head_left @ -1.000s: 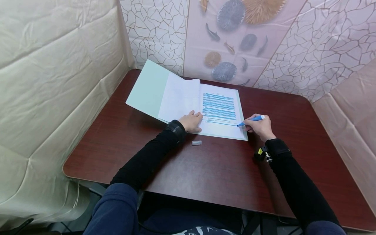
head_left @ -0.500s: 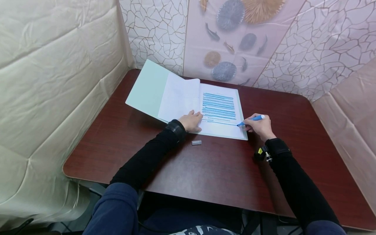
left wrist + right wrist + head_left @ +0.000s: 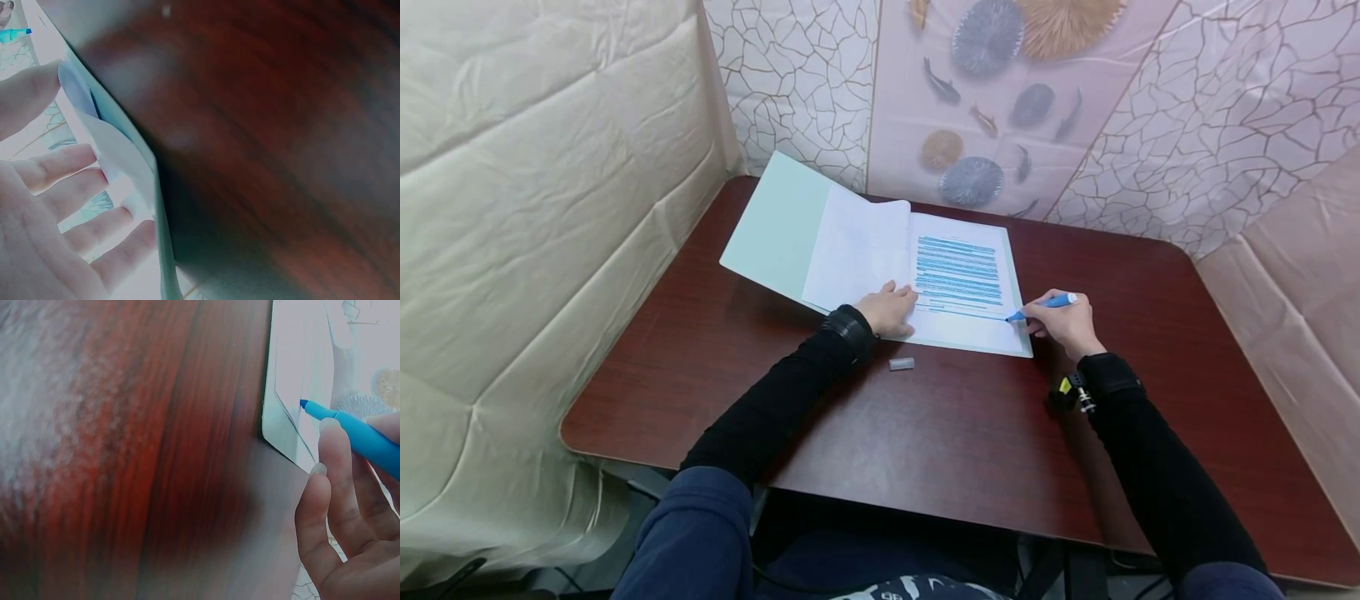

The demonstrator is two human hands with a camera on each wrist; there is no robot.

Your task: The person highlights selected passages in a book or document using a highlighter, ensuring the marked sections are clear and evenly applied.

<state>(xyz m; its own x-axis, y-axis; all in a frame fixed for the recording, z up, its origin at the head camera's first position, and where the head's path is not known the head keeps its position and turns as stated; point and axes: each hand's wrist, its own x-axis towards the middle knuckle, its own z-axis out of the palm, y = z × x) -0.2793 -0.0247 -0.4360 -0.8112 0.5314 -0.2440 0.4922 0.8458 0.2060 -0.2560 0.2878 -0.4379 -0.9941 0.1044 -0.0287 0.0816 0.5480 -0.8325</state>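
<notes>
Practically nothing is shifting against the earlier frames: both hands and the pen are keeping their places. Right hand (image 3: 1063, 325) is pinching a light-blue, round-barrelled marker pen (image 3: 1060, 301) with a dark blue tip. Pen is slanting low, probably for control along the row. Tip is meeting the right end of the lowest blue line on a white printed paper sheet (image 3: 962, 275); cannot tell whether it is truly touching.

Left hand (image 3: 887, 311) is lying nearly flat by the near end of the fold, fingers spreading, gripping nothing; apparently it is steadying the turned-back white paper pages (image 3: 857, 246), keeping them off the print. All paper is lying inside an opened pale-green stiff folder (image 3: 782, 225), its cover slanting away to the left.

Small grey cylindrical cap (image 3: 902, 364) is resting just nearer than the folder, on a dark reddish-brown wood-grain tabletop (image 3: 962, 433), seemingly parked there within easy reach.
</notes>
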